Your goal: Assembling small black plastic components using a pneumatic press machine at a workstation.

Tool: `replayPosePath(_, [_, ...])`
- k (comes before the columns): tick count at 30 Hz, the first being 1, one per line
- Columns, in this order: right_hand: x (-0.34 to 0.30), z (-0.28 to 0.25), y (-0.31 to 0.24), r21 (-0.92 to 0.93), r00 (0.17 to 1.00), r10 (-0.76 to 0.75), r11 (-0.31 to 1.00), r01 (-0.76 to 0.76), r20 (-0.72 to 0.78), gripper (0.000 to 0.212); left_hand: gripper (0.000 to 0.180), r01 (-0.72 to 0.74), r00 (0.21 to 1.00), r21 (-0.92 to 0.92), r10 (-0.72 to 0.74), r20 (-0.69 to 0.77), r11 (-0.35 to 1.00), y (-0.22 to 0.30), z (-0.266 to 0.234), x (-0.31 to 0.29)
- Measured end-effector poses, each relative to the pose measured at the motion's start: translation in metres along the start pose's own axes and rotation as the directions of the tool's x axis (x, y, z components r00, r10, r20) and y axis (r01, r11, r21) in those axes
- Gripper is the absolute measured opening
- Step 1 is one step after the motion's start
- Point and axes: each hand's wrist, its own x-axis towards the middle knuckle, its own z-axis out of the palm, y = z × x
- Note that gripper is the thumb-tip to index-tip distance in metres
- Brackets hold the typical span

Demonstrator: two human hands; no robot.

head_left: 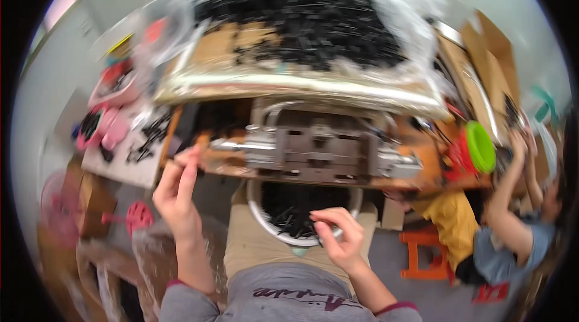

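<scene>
"On the person's lap (244,246), what is resting?"

"A round basin with a white rim (295,241), holding many small black pieces (280,204). It sits just below the front edge of a wooden workbench (431,168)."

"And the two hands?"

"The left hand (176,195) is raised left of the basin, near the bench edge, thumb and fingers drawn narrowly together. The right hand (344,240) is at the basin's right side, thumb and forefinger a narrow space apart. Blur hides the fingertips, so I cannot tell whether either holds a piece."

"What is on the bench?"

"In the middle, a dark metal fixture (319,147) with silvery parts at both ends. Beyond it, a wide plastic-covered tray (289,82) bears a large black heap (329,26). Toward the right end is a red and bright green container (480,147)."

"Is anyone nearby?"

"At the right, a co-worker (512,255) in a blue top, arms raised, near an orange stool (415,255)."
</scene>
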Motion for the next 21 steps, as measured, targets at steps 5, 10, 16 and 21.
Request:
replayPosePath(5, [-0.010,0.006,0.010,-0.035,0.992,0.111,0.993,-0.110,0.058,0.016,0.009,-0.250,0.941,0.346,0.312,-0.134,0.904,-0.022,-0.052,0.070])
replayPosePath(10, [-0.016,0.014,0.017,-0.073,0.986,0.114,0.992,-0.106,0.119,0.013,0.017,-0.147,0.939,0.481,0.275,-0.207,0.864,-0.063,-0.119,0.132])
replayPosePath(16, [-0.024,0.018,0.023,-0.144,0.974,0.165,0.979,-0.143,0.155,0.017,0.016,-0.026,0.939,0.779,0.284,-0.197,0.627,-0.098,-0.145,0.112])
replayPosePath(21, [-0.025,0.023,0.024,-0.149,0.964,0.176,0.978,-0.148,0.198,0.017,0.017,0.017,0.951,0.805,0.239,-0.195,0.592,-0.118,-0.162,0.104])
